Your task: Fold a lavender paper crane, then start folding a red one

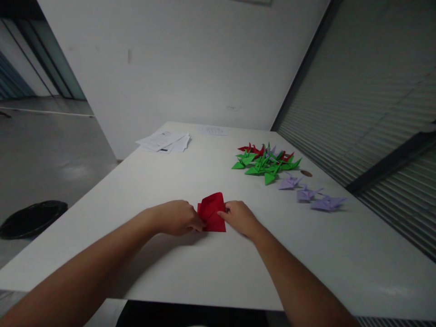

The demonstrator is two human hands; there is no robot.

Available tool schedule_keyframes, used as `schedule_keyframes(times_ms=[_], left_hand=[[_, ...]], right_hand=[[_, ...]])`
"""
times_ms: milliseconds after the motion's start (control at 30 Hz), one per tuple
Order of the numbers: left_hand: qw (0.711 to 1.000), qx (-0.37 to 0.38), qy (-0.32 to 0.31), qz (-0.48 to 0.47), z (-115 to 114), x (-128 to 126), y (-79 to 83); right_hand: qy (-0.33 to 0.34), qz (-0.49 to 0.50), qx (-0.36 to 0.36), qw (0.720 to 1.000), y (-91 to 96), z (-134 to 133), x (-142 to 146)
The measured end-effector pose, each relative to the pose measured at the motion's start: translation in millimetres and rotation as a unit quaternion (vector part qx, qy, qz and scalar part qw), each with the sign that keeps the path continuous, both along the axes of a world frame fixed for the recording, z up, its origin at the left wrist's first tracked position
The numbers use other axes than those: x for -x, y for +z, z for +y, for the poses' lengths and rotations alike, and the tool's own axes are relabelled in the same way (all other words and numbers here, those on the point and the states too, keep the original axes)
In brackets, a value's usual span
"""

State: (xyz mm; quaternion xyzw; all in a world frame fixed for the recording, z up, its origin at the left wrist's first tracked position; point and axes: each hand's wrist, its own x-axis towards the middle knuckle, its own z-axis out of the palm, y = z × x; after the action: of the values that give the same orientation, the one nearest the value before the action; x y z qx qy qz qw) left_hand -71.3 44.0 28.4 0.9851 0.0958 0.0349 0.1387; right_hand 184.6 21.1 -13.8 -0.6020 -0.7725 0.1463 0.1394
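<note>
A partly folded sheet of red origami paper point(213, 213) is on the white table in front of me, one flap lifted at its top. My left hand point(182, 217) is closed at the paper's left side, its fingertips on the lower left edge. At the right edge, my right hand point(238, 215) pinches the paper, thumb on top and fingers partly hidden behind. Farther off to the right lies a cluster of folded paper cranes, green point(260, 165) and red point(254, 150), with purple cranes point(306, 194) in a row nearer me.
White printed sheets point(165, 141) lie at the table's far left, and a faint sheet point(213, 130) sits near the wall. A round hole point(306, 173) is by the right edge, beside window blinds point(368, 118). A black-lined bin point(32, 220) stands on the floor at left.
</note>
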Motion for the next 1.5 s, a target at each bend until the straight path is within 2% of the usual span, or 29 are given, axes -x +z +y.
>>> schedule_keyframes(times_ms=[233,367,433,533,733,900,1067,1267,1500], left_hand=[[0.999,-0.025,-0.019,0.011,-4.3,0.5,10.5],[1.0,-0.01,-0.026,-0.01,-8.1,-4.5,14.7],[0.999,-0.001,-0.024,-0.034,-9.6,-8.5,12.8],[0.998,-0.026,0.006,-0.058,-11.7,-14.4,5.0],[0.995,-0.074,0.063,0.015,-16.0,-19.9,-7.3],[0.996,-0.052,0.064,0.023,-15.6,-18.2,-7.0],[0.998,-0.019,0.053,0.022,-14.0,-13.9,-6.8],[0.998,-0.043,0.025,0.044,-14.4,-10.8,-6.8],[0.999,-0.034,0.023,0.03,-13.9,-9.2,-8.9]], right_hand=[[-0.007,-0.011,-0.004,1.0,-2.6,2.0,-0.4],[-0.003,-0.009,-0.005,1.0,-2.5,2.1,-0.6],[-0.005,-0.008,0.0,1.0,-2.3,2.2,-0.3],[-0.008,0.0,0.012,1.0,-1.7,2.5,0.8],[-0.015,0.003,0.006,1.0,1.3,2.1,1.9],[-0.014,0.032,0.018,0.999,0.8,2.4,1.2],[-0.011,0.111,0.034,0.993,-1.3,4.8,-2.6],[-0.018,0.186,0.04,0.982,-0.4,7.0,-8.9],[-0.046,0.168,-0.03,0.984,2.4,8.4,-11.5]])
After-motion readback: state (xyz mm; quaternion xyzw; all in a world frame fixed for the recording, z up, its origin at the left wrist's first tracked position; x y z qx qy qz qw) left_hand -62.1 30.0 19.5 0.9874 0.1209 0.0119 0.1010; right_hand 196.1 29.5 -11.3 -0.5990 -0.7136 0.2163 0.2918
